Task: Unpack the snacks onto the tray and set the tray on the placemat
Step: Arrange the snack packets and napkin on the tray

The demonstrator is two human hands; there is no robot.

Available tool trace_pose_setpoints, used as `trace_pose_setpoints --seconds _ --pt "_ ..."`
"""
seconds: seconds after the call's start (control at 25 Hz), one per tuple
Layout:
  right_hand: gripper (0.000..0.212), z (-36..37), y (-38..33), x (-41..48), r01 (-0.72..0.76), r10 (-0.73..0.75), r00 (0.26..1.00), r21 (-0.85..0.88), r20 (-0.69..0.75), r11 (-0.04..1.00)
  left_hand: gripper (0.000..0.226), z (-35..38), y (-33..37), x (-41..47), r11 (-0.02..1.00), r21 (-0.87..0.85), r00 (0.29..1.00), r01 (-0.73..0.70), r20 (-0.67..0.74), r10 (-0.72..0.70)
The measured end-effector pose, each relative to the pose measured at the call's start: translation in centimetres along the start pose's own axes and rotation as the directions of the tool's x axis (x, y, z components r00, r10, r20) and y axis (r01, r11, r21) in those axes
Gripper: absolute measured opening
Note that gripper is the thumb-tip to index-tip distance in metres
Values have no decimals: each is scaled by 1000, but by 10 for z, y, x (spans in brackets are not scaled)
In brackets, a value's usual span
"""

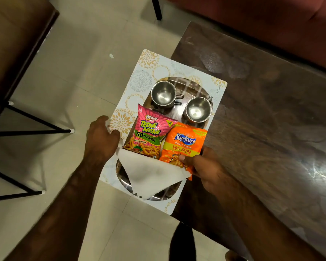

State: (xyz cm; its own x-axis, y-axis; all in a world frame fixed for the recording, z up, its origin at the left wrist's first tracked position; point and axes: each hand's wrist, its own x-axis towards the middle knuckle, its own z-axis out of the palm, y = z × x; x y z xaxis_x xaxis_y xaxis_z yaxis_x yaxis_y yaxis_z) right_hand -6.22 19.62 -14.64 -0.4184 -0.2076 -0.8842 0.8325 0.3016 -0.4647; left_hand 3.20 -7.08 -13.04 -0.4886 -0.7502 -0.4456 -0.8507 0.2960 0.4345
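Observation:
A steel tray [191,87] rests on a floral placemat [141,80] that hangs well off the left edge of the dark wooden table [262,119]. On the tray stand two empty steel cups [163,94] [198,110]. In front of them lie a pink Bingo snack packet [149,132], an orange Kurkure packet [184,142] and a folded white napkin [151,172]. My left hand [100,140] grips the left edge of tray and placemat. My right hand [209,168] holds the right edge, thumb pressing on the orange packet.
Black metal furniture legs [26,131] stand on the tiled floor to the left. A reddish sofa [252,12] runs behind the table. My leg [183,242] shows at the bottom beside the table's near corner.

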Motion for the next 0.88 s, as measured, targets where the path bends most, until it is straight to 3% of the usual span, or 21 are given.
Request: trace_pose_setpoints --seconds 0.12,0.2,0.28,0.44,0.88 --pt "36 1 0 1 -24 23 999 -12 -23 1000 59 5 2 3 989 142 991 40 123 -58" --pt "43 2 0 0 -40 40 999 -5 -30 999 64 3 4 2 978 208 999 5 43 -14" --pt "42 0 0 -1 -54 54 998 16 -38 998 50 -6 10 -1 975 214 999 -50 11 49" --pt "41 -5 1 -5 -73 74 996 36 -41 997 22 -22 19 -14 973 174 986 -154 90 140" --pt "39 -40 -2 0 -153 153 974 14 -167 988 33 -70 68 -47 930 282 970 -237 8 245"
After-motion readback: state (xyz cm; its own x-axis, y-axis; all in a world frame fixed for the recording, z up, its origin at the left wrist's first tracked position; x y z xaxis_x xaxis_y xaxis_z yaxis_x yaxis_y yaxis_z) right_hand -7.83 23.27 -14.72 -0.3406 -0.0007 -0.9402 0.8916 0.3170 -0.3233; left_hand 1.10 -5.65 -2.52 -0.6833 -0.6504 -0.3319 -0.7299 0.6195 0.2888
